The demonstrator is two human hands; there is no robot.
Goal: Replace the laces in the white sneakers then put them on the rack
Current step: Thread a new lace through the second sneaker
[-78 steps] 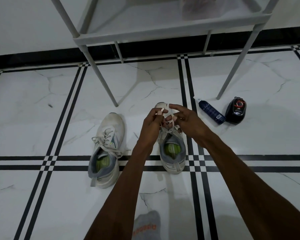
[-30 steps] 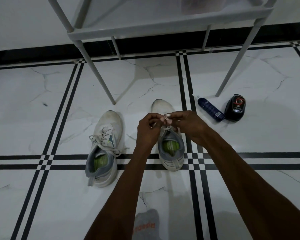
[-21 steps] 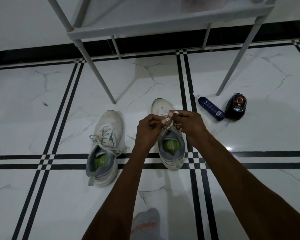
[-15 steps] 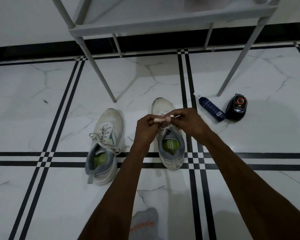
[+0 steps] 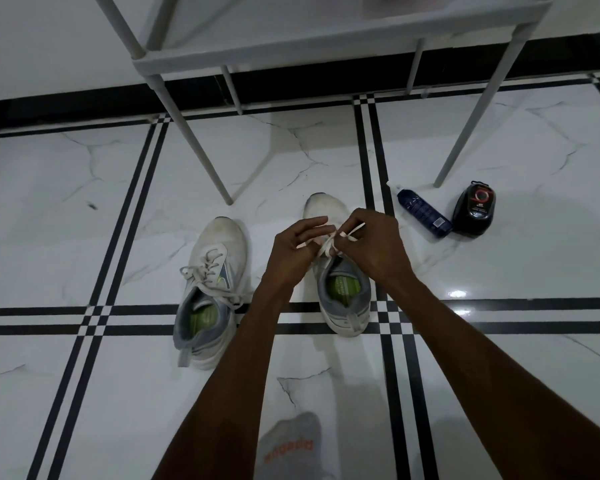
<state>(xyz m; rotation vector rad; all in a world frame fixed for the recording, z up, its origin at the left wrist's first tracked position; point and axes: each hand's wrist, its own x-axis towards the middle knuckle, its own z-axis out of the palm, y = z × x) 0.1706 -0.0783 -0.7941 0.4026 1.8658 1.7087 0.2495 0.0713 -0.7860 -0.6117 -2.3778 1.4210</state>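
Two white sneakers with grey collars and green insoles stand on the tiled floor, toes pointing away from me. The left sneaker (image 5: 212,289) is laced, its lace ends lying loose. Over the tongue of the right sneaker (image 5: 340,296) both my hands work its white lace (image 5: 329,244). My left hand (image 5: 293,249) pinches the lace from the left with its other fingers spread. My right hand (image 5: 374,244) grips a lace end that sticks out past its fingers. The hands hide the eyelets. The grey rack (image 5: 326,36) stands just beyond the shoes.
A dark blue bottle (image 5: 424,213) lies on the floor right of the shoes, with a black shoe-polish container (image 5: 474,213) beside it. Rack legs (image 5: 194,143) come down close behind the shoes. My grey sock (image 5: 290,448) shows at the bottom edge.
My hands stayed over the right sneaker, working its lace. My left hand's fingers have spread open, and a lace end now pokes out past my right hand.
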